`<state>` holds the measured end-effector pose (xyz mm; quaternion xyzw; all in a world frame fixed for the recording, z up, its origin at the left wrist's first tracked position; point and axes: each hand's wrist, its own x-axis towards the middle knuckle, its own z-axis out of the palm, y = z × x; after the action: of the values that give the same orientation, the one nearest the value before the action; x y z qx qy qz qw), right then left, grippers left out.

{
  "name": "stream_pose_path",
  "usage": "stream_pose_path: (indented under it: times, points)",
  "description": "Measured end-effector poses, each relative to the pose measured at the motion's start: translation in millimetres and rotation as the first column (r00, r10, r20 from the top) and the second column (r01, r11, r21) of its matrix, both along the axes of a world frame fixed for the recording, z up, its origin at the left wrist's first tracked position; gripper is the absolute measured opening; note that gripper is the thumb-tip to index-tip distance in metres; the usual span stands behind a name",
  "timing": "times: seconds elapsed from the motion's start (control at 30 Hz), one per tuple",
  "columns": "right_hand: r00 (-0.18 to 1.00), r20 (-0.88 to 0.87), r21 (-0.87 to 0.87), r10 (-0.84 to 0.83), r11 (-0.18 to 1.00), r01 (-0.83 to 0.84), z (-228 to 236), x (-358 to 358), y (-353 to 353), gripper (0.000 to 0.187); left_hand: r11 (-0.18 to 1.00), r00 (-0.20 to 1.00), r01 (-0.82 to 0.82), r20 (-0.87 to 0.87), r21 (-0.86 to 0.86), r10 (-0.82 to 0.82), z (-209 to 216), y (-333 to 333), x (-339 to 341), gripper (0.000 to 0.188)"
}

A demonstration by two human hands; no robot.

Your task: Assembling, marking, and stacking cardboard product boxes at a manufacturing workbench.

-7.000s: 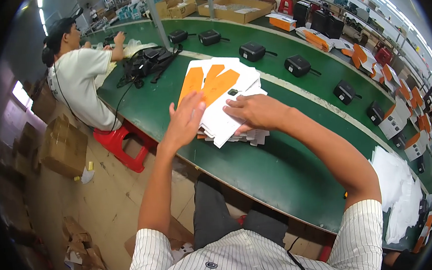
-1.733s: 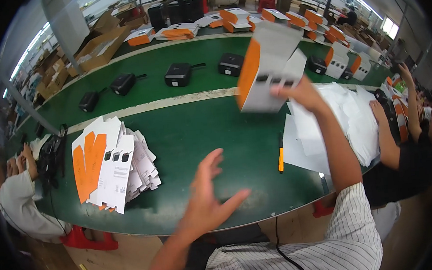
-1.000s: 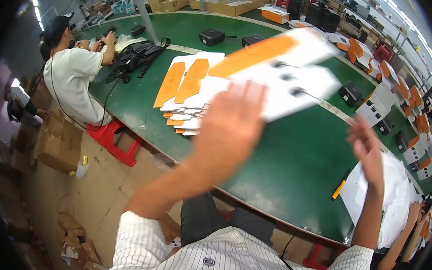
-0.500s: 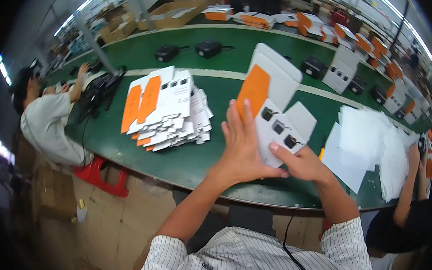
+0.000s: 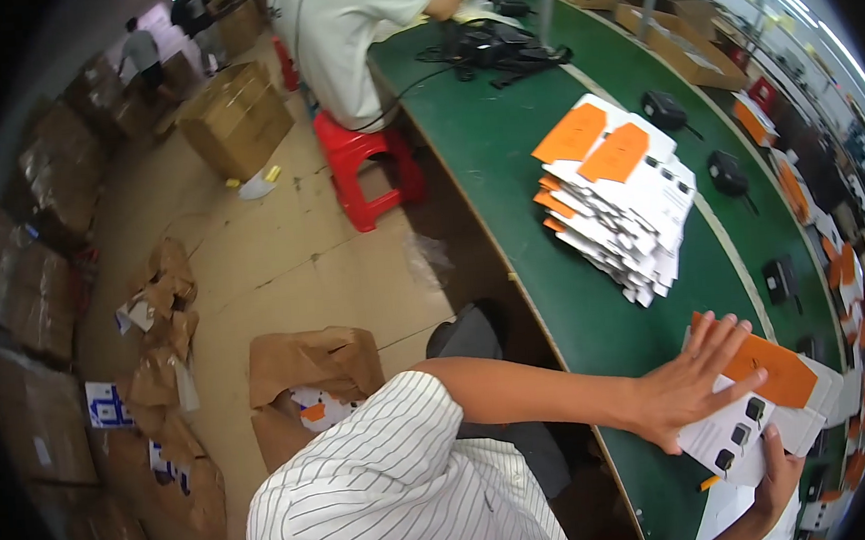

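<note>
At the right, over the green table, I have an orange and white cardboard carton (image 5: 777,373) with small pictures of black devices on its white face. My left hand (image 5: 697,389) lies flat across it, fingers spread over the orange panel and the white face. My right hand (image 5: 780,474) grips its near edge, the thumb resting on the printed side. Whether the carton is fully folded I cannot tell. Farther up the table sits an uneven stack of flat cartons (image 5: 638,200) in the same orange and white.
White sheets (image 5: 735,512) lie under my right forearm, near a yellow object (image 5: 709,482). Black devices (image 5: 664,110) line the green belt beyond. A co-worker (image 5: 349,50) sits on a red stool (image 5: 371,174). On the floor are a cardboard box (image 5: 237,123) and an opened brown paper package (image 5: 309,364).
My view has swung left, so the stack, carton and hands appear farther right and more floor shows. My left hand now lies flatter across the carton; the right still grips it.
</note>
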<state>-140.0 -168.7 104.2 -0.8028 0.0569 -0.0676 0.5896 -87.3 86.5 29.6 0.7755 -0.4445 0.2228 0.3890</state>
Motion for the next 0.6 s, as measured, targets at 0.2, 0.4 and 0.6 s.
stream_pose_path:
  times: [0.2, 0.4, 0.6]
  points:
    - [0.99, -0.039, 0.096, 0.137, 0.986, -0.133, -37, 17, -34, 0.045, 0.998, 0.998, 0.056, -0.006, -0.031, -0.056, 5, -4, -6, 0.134]
    - [0.999, 0.003, -0.033, 0.039, 0.999, -0.039, 1, -9, 11, 0.04, 0.99, 0.995, 0.089, 0.06, -0.109, -0.083, 10, -8, -4, 0.106]
    - [0.999, -0.035, -0.298, -0.025, 0.954, 0.014, 18, -1, 19, 0.035, 0.98, 0.985, 0.169, 0.006, -0.1, -0.17, -10, -28, 2, 0.107]
